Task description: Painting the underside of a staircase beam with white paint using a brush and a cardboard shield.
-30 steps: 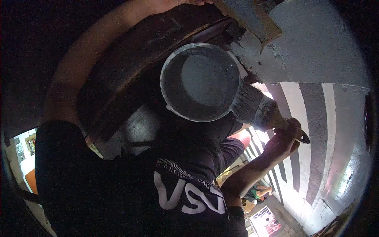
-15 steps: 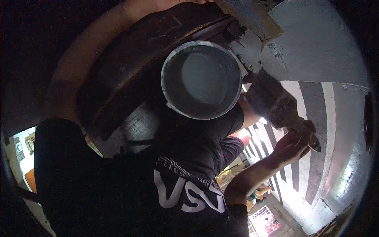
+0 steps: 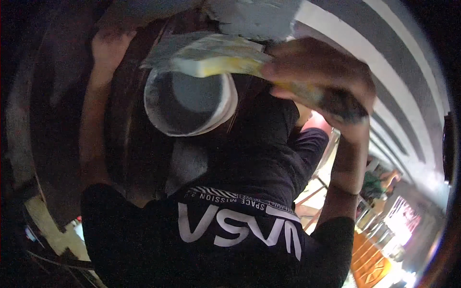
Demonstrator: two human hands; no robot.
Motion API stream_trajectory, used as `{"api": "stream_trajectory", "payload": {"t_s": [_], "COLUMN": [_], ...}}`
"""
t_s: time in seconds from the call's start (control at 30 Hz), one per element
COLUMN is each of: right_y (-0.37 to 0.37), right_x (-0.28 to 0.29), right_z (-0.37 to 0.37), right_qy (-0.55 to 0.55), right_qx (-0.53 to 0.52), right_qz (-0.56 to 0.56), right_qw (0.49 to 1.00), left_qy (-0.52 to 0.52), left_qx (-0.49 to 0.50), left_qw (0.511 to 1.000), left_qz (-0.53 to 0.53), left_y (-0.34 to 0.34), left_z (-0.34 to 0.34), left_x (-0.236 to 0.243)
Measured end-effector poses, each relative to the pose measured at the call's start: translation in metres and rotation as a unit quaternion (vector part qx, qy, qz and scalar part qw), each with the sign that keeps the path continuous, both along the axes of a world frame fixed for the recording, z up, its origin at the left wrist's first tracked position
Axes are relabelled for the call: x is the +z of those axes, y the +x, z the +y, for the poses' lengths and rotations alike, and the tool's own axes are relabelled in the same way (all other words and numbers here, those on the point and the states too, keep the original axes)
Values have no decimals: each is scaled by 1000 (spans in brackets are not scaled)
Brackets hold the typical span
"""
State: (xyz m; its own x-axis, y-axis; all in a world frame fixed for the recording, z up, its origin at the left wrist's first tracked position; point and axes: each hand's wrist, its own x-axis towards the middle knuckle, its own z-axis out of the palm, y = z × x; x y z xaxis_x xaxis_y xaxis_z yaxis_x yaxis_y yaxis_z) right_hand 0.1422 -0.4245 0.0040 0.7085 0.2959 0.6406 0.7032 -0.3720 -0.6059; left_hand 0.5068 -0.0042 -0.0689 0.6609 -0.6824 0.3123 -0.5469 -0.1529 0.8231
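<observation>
My right hand [image 3: 326, 81] is closed around the handle of a wide paintbrush [image 3: 211, 65], seen blurred. The brush's broad, grey-coated end reaches left, over the rim of a round bucket [image 3: 233, 103]. Grey paint [image 3: 197, 91] shows inside the bucket, whose pale wall and rim are smeared. At the upper left, my left hand [image 3: 113, 45] rests against a dark wooden panel [image 3: 139, 96]. Its fingers are lost in shadow and blur, so their grip is hidden.
To the right runs a wall [image 3: 384, 53] with grey and white bands, and a rough grey patch [image 3: 254, 19] lies beyond the bucket. Far below at lower right are an orange-brown chair [image 3: 370, 261] and a person in green [image 3: 377, 185]. My legs are beneath the bucket.
The paintbrush in my right hand has swung from the striped wall up and left to the bucket. The view has turned; the bucket and my left hand now appear farther left.
</observation>
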Motion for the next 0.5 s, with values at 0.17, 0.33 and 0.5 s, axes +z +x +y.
{"api": "stream_trajectory", "payload": {"t_s": [0.17, 0.33, 0.5], "right_y": [10, 10, -1], "right_x": [-25, -42, -47], "right_z": [-16, -6, 9], "right_qy": [127, 207, 104], "right_qx": [37, 85, 83], "right_qz": [-21, 14, 27], "right_qw": [991, 975, 991], "left_qy": [-277, -124, 48], "left_qx": [-262, -22, 53], "left_qw": [776, 971, 976], "left_qz": [502, 201, 206], "left_y": [23, -24, -21], "left_z": [9, 1, 14], "left_x": [2, 10, 13]}}
